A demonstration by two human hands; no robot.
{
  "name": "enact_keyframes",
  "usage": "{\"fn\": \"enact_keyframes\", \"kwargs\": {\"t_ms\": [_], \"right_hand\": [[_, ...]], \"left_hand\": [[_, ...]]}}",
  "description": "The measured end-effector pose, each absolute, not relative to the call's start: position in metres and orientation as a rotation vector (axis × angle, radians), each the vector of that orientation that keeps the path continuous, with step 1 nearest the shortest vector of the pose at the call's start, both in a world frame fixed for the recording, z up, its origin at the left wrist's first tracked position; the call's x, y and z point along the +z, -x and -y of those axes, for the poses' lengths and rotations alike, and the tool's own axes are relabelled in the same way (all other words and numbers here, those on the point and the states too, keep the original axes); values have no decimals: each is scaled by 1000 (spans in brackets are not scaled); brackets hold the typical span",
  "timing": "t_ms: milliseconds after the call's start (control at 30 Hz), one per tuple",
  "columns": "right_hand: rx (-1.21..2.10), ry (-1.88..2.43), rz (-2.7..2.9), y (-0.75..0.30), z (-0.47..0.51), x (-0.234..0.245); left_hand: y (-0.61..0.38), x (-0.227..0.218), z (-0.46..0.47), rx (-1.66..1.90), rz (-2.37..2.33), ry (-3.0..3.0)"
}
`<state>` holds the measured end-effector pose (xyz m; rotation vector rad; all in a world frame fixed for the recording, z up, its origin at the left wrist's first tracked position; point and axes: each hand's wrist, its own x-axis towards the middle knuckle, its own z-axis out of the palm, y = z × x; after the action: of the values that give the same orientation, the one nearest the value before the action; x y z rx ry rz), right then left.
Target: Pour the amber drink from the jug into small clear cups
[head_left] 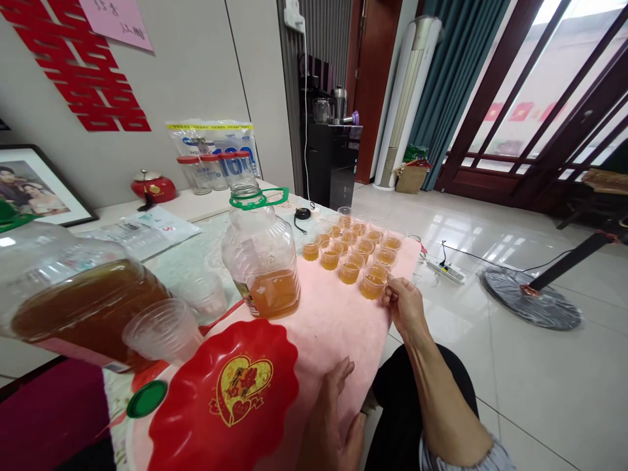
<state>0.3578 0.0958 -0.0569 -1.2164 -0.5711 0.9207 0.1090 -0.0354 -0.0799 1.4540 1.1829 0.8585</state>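
Note:
My right hand (405, 303) has its fingertips closed at the side of the nearest clear plastic cup (373, 282), which holds amber liquid and stands on the pink cloth (328, 320). Beyond it, several similar filled cups (351, 269) stand in rows. My left hand (336, 415) rests low over the cloth, thumb and fingers apart, holding nothing. Left of the cups is an uncapped clear jug (267, 265) with a green handle, partly filled with amber liquid. A red scalloped tray (193, 405) with a gold heart lies beside my left hand.
At left are a larger jug (88, 307) of darker liquid, stacked cups (164, 330) and a green lid (147, 399). Red-lidded jars (200, 175), a red pot (154, 188) and a framed photo (42, 186) line the wall. Right of the table, a power strip (446, 270) lies on the floor.

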Motion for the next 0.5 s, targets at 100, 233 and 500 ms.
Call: {"fn": "enact_keyframes", "kwargs": {"t_ms": [100,233,500], "right_hand": [[887,1217,584,-356,-96,-58],[799,1204,620,-356,-97,-61],[407,1138,835,-345,-86,-61]], "left_hand": [[-106,-76,33,871,-1157,-1446],[-106,-75,32,870,-1150,-1440],[-110,-83,35,831,-1147,-1426]]}}
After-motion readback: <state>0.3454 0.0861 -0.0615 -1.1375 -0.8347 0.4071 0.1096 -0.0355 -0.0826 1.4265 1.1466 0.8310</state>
